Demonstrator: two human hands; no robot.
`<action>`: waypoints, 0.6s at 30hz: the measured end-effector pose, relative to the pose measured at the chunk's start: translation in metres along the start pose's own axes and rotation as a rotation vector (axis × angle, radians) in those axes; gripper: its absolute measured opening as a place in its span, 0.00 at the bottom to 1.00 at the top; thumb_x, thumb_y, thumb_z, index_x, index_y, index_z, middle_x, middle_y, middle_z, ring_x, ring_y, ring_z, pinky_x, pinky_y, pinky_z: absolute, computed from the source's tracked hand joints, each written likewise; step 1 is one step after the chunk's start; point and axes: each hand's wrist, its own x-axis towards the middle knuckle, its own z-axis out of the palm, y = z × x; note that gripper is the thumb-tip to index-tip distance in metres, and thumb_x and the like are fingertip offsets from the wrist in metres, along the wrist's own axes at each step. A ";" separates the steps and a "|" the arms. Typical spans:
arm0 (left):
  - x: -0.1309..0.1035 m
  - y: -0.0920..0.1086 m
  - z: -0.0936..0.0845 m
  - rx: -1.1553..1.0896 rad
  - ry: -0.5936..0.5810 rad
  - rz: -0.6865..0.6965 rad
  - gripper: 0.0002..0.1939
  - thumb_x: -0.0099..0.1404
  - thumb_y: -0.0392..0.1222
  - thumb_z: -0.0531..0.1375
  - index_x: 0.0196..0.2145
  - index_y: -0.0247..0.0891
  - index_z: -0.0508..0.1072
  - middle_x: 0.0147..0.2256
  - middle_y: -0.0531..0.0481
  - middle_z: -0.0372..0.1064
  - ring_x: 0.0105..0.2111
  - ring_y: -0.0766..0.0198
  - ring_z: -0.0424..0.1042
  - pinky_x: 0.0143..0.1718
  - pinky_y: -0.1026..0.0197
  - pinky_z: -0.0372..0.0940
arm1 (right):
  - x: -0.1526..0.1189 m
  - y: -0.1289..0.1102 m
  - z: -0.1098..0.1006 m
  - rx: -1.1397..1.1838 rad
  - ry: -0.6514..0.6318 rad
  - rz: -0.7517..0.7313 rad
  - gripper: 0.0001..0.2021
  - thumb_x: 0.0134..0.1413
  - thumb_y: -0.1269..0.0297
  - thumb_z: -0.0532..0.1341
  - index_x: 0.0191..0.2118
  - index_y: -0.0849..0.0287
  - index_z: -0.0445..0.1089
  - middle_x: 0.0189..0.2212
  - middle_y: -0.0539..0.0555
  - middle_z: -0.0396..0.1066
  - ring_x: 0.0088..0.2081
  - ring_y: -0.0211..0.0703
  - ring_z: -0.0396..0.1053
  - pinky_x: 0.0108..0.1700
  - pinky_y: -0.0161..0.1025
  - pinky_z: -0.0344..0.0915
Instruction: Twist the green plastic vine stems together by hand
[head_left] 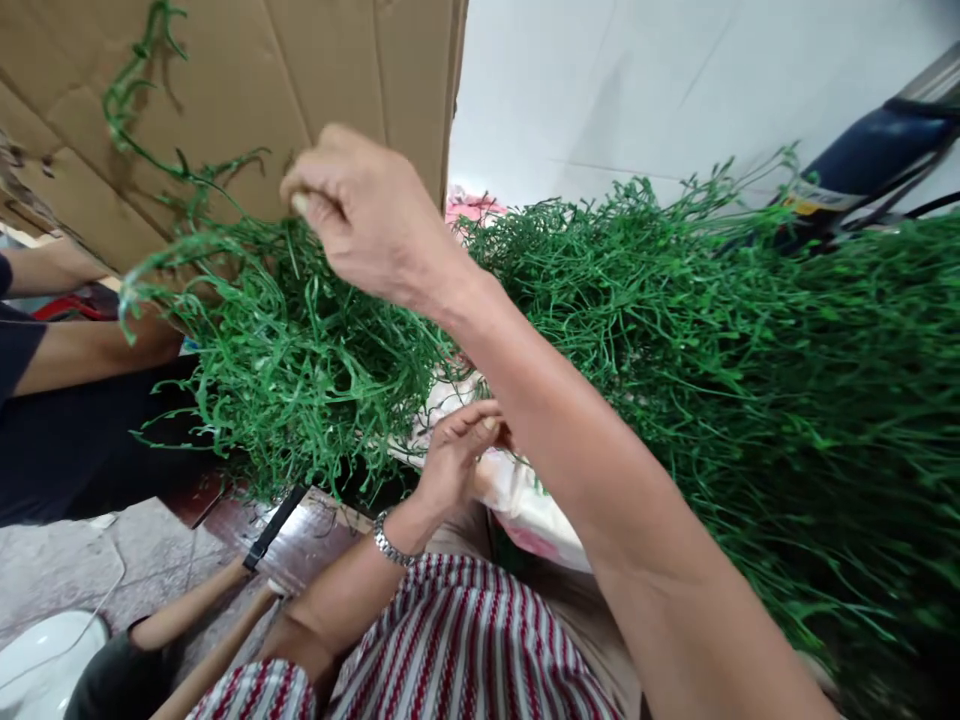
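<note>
My right hand [367, 215] is raised in front of the cardboard, thumb and fingers pinched together. Whatever it may hold is hidden or too small to name. Just below it spreads a tangled heap of thin green plant stems [300, 370], which look artificial. Lower down, near my lap, my left hand [457, 450] has its thumb and index finger pressed together, partly behind my right forearm. I cannot make out what is between them. A metal watch [391, 540] circles my left wrist. To the right lies a larger mass of similar green stems [675, 330].
Upright brown cardboard [225, 90] stands behind the left heap. A dark blue cylinder-like object [870, 150] leans at the upper right by the white wall [570, 80]. Another person's forearm [105, 355] is at the left. A white round object [56, 660] sits on the floor.
</note>
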 end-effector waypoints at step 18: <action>0.013 0.014 -0.015 0.407 0.126 0.369 0.10 0.57 0.41 0.60 0.37 0.37 0.75 0.32 0.49 0.72 0.28 0.68 0.70 0.33 0.64 0.67 | -0.222 0.046 -0.025 -0.691 -0.482 0.655 0.13 0.56 0.67 0.52 0.47 0.57 0.65 0.42 0.59 0.64 0.38 0.46 0.68 0.32 0.37 0.62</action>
